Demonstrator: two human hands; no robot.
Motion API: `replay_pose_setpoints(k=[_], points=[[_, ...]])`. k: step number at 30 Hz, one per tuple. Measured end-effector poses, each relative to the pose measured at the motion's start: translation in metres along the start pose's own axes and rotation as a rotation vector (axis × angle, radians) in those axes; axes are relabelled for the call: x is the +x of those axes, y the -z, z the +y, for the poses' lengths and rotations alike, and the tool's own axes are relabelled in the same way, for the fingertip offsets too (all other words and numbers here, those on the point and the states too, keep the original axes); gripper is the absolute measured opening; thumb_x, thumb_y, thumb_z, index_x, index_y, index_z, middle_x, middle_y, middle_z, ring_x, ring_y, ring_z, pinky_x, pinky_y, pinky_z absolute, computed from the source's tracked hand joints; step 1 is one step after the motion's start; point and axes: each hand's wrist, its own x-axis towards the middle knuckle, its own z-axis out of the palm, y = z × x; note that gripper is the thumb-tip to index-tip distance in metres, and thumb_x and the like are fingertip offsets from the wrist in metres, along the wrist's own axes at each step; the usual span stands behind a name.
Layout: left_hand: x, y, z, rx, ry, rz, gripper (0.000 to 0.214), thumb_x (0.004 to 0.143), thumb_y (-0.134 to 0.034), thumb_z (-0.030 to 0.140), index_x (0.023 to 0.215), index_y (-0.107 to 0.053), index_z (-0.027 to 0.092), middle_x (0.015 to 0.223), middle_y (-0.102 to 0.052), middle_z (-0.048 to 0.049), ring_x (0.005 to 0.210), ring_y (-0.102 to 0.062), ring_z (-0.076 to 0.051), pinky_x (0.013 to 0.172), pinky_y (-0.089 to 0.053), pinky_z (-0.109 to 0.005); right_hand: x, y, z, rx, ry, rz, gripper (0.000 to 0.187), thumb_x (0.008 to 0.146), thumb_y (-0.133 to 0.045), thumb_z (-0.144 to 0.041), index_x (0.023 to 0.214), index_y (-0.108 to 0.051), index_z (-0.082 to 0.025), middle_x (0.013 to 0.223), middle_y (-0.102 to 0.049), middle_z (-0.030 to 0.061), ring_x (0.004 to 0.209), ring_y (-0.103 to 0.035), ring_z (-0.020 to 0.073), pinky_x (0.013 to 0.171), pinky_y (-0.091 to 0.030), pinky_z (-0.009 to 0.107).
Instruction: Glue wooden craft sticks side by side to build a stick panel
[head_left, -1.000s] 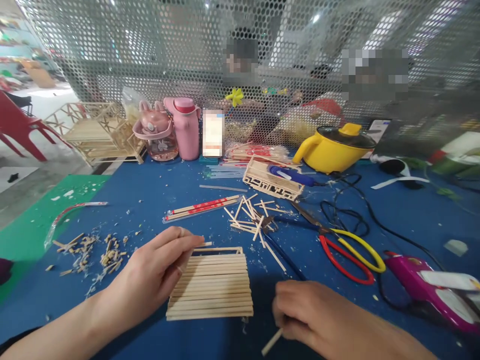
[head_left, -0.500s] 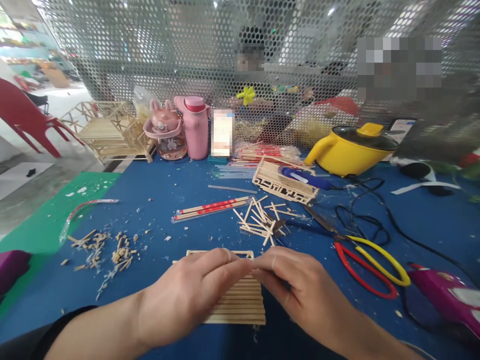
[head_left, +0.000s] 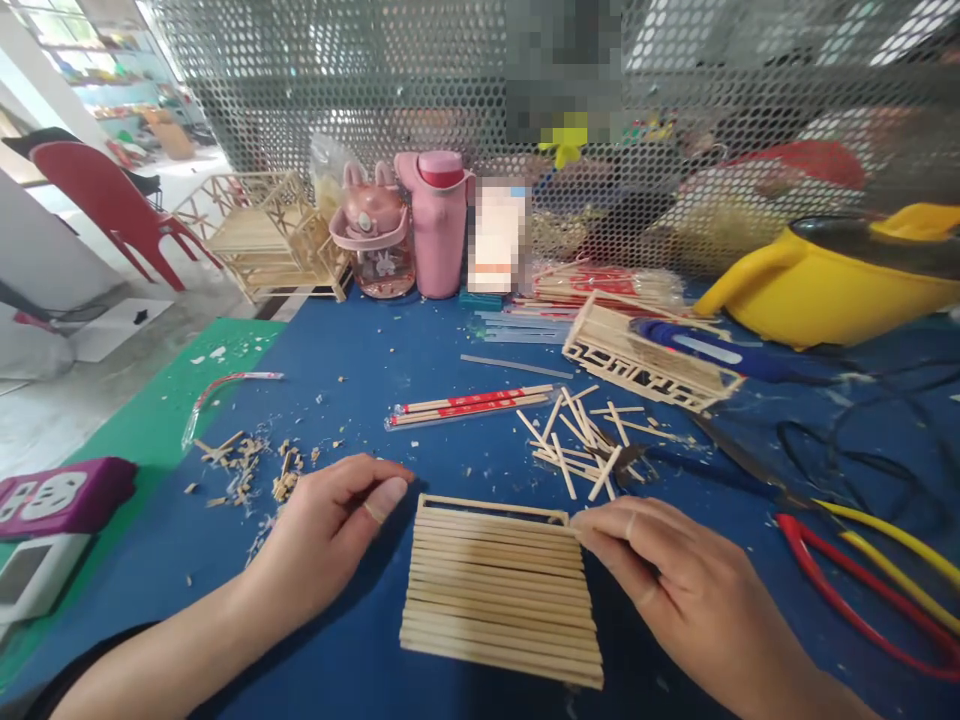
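The blue tabletop (head_left: pixel 360 350) carried a flat stick panel (head_left: pixel 499 590) near its front edge, laid level, apparently so its ends could be reached. The right hand (head_left: pixel 675 590) pinched the panel's far right corner, seemingly to steady it. The left hand (head_left: pixel 330 535) rested just beside the far left corner, loosely curled, grasping nothing. Loose sticks (head_left: pixel 577 445) lay beyond.

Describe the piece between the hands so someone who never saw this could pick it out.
On the blue table cover, look nearest the camera, between the left hand and right hand. A flat panel of pale sticks lies there, the right fingers pinching its far right corner. Unlike the loose sticks and open lattice frame behind, it is a closed sheet.
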Motion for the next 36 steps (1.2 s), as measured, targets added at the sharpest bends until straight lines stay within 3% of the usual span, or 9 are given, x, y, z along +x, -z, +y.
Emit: replay_pose_setpoints(k=[6,14,19,24,31,36], points=[[0.002,-0.009,0.002,-0.147,-0.045,-0.128,0.017,0.089,-0.055,0.029,0.089,-0.07,0.023,0.077,-0.067,0.0001,0.069,-0.061,-0.012,0.063,-0.047,-0.023,0.006,-0.003,-0.003,-0.002,-0.008,-0.001,0.013,0.09,-0.052,-0.024,0.083,-0.064,-0.025,0.077,-0.072,-0.0009,0.07,-0.068,0.0149,0.067,-0.053,0.027],[0.004,-0.012,0.002,-0.142,0.053,-0.181,0.021,0.089,-0.054,0.037,0.084,-0.069,0.024,0.078,-0.067,0.0017,0.07,-0.061,-0.013,0.063,-0.046,-0.023,0.004,-0.004,-0.009,0.098,-0.301,-0.013,0.01,0.084,-0.059,-0.024,0.08,-0.067,-0.027,0.073,-0.074,-0.0058,0.064,-0.07,0.0131,0.063,-0.055,0.021],[0.001,-0.013,0.001,-0.145,0.028,-0.152,0.019,0.089,-0.054,0.036,0.084,-0.069,0.024,0.078,-0.067,0.0021,0.069,-0.061,-0.012,0.063,-0.047,-0.022,0.004,0.002,-0.007,0.195,-0.341,-0.121,0.012,0.083,-0.057,-0.025,0.083,-0.068,-0.027,0.076,-0.075,-0.0045,0.069,-0.071,0.0143,0.065,-0.057,0.022],[-0.001,-0.016,0.002,-0.105,-0.061,-0.101,0.014,0.09,-0.055,0.029,0.084,-0.067,0.026,0.079,-0.065,0.003,0.071,-0.061,-0.01,0.064,-0.047,-0.02,0.004,0.003,-0.007,0.321,-0.485,-0.178,0.008,0.082,-0.06,-0.028,0.083,-0.068,-0.027,0.074,-0.075,-0.0055,0.066,-0.071,0.0138,0.063,-0.058,0.02],[-0.007,-0.017,-0.001,0.022,-0.265,-0.019,0.012,0.09,-0.055,0.02,0.095,-0.064,0.025,0.088,-0.063,0.0006,0.078,-0.062,-0.011,0.069,-0.049,-0.018,-0.002,-0.002,-0.009,0.289,-0.524,-0.114,0.011,0.082,-0.061,-0.029,0.083,-0.072,-0.03,0.076,-0.076,-0.0075,0.066,-0.072,0.0127,0.065,-0.058,0.019],[-0.01,-0.016,0.0,0.084,-0.311,-0.018,0.018,0.092,-0.051,0.018,0.105,-0.061,0.025,0.096,-0.063,-0.0022,0.087,-0.063,-0.012,0.076,-0.051,-0.019,-0.001,-0.002,-0.01,0.255,-0.495,-0.094,0.01,0.082,-0.061,-0.031,0.078,-0.071,-0.03,0.07,-0.075,-0.0076,0.061,-0.071,0.0129,0.06,-0.057,0.017]])
